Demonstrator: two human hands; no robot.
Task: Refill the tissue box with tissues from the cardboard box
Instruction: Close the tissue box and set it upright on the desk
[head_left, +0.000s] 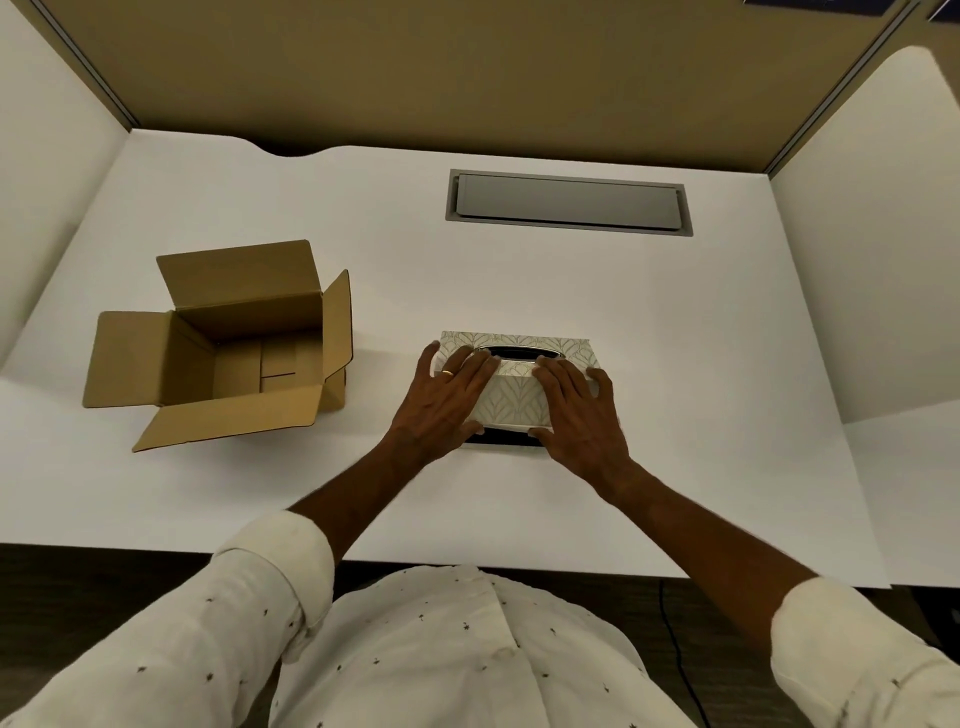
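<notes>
Currently: white desk (519, 291) carrying 2 items, with a grey cable hatch (569, 202) set in at the back. Cardboard box (228, 353) on the left, all 4 flaps open, standing well apart from the tissue box; visible interior looks empty, bare floor only. Tissue box (514, 387) at centre, patterned cover upright with the oval slot on top. Dark strip showing below the cover's near edge, probably the base or a gap, so cover likely not fully seated. Both hands wrapped around the cover: left hand (447, 400) on the left end, right hand (576, 410) on the right end, fingers spread over the top corners, thumbs at the lower near edge.

Probable step: pressing the cover down over base and refill, late in the task. To do it well: keep pressure even on both ends, push straight down, avoid tilting or racking the thin cover, check the near edge closes flush, stop once the dark strip disappears.

Hard to tell: no tissue visible through the slot, only dark reflection. Refill presence inside unconfirmed. Far side of the cover and both ends hidden by hands. Near wall of the cardboard box interior out of sight.
</notes>
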